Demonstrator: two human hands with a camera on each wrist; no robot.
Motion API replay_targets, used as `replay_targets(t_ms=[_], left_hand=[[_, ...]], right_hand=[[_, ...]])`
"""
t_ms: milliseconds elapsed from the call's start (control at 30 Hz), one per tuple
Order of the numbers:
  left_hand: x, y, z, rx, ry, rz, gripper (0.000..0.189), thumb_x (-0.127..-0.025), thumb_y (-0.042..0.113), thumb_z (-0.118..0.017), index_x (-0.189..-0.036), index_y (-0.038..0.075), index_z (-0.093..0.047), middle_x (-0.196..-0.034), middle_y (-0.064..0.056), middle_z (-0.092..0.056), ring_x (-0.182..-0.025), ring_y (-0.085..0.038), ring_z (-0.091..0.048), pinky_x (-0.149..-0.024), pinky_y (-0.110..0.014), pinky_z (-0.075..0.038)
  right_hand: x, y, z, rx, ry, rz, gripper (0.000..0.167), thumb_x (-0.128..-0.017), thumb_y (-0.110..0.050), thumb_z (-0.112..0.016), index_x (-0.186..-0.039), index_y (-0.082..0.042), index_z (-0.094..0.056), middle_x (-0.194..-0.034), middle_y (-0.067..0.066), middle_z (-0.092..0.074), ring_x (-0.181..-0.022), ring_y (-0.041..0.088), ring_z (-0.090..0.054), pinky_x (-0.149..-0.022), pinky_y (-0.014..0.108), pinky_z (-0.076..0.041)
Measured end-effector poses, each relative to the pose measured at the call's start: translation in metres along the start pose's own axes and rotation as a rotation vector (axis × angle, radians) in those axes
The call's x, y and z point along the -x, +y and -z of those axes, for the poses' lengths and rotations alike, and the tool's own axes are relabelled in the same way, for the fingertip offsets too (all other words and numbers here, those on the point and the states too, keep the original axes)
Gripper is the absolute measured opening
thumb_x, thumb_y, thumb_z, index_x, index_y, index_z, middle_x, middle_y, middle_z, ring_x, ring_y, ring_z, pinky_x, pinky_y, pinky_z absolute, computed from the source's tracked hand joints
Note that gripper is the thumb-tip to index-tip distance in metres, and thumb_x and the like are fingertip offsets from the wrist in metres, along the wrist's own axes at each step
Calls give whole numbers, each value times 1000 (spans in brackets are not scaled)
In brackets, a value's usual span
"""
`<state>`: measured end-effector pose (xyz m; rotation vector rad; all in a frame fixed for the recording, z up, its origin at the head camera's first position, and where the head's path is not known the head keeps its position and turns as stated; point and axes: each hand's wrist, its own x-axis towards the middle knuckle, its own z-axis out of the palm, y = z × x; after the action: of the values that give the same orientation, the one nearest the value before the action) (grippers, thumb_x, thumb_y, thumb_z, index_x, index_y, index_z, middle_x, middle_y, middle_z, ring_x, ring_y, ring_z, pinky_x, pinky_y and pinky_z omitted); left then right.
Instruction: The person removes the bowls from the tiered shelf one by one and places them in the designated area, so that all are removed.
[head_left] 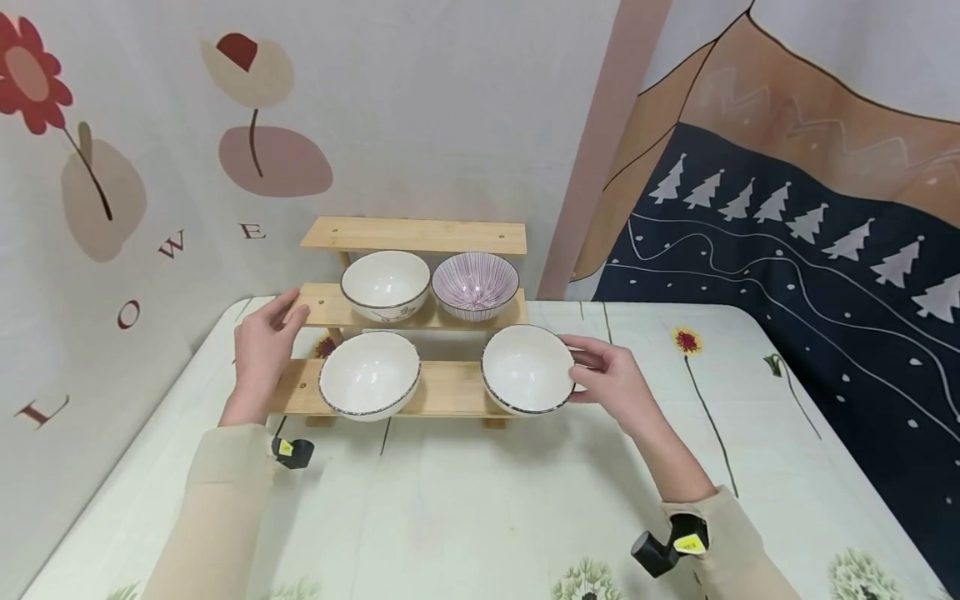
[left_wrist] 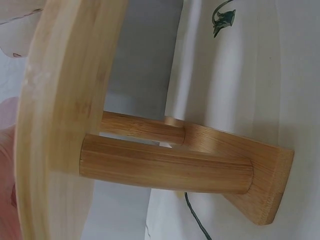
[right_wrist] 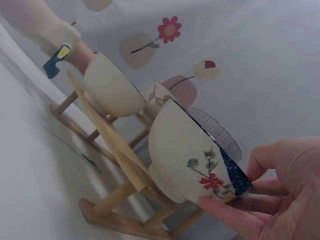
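My right hand [head_left: 611, 383] grips the right side of a white bowl [head_left: 527, 371] at the right end of the lowest shelf. In the right wrist view, that bowl [right_wrist: 182, 155] shows a red flower and a dark blue patch; whether its foot fully rests on the board is unclear. My left hand [head_left: 264, 346] holds the left end of the wooden stand's middle shelf [head_left: 318, 307] between thumb and fingers. Left of the gripped bowl, another white bowl [head_left: 370, 375] sits on the lowest shelf. A white bowl [head_left: 386, 285] and a purple-striped bowl [head_left: 476, 285] stand side by side on the middle shelf.
The stand's top shelf [head_left: 420, 236] is a narrow board at the back. Round wooden legs [left_wrist: 165, 165] support the boards over the flower-print tablecloth [head_left: 450, 508]. A printed curtain [head_left: 450, 108] hangs behind the table, with a dark patterned part at the right.
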<state>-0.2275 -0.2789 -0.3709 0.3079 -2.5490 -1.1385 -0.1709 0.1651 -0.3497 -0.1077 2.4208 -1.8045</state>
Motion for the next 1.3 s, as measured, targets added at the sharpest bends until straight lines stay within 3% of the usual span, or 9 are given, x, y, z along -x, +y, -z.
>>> replay_targets(t_ms=[233,500,1067,1300], left_hand=[[0,0,1,8,-8,-7,52,-104,40,-50,-149,14,-46,-150,-12,-49,-133,-40,-54,-107,-52,-49],[-1,0,2,14,-26,6,56,-103,42,-50,-151,12,-43,-150,-15,-48,-134,-41,-52,-109,-53,-48],[-2,-2,2,34,-35,9,54,-104,40,-47,-149,8,-46,-151,-18,-47,-136,-41,-50,-110,-55,-46],[-1,-2,1,43,-33,17,54,-104,39,-47,-149,9,-46,-150,-18,-48,-136,-41,-50,-110,-54,-46]], right_hand=[[1,1,14,29,37,-11,49,-94,-2,-50,-143,-3,-52,-136,27,-60,-109,26,-69,-75,37,-66],[-2,4,29,48,86,-19,50,-94,-2,-50,-144,-2,-51,-137,28,-59,-100,9,-68,-75,34,-65],[-14,14,47,79,168,-94,51,-97,-6,-49,-148,-5,-47,-143,25,-55,-111,19,-66,-76,30,-64],[-24,23,50,42,197,-113,51,-97,-6,-49,-148,-4,-46,-143,25,-55,-100,9,-66,-75,28,-64]])
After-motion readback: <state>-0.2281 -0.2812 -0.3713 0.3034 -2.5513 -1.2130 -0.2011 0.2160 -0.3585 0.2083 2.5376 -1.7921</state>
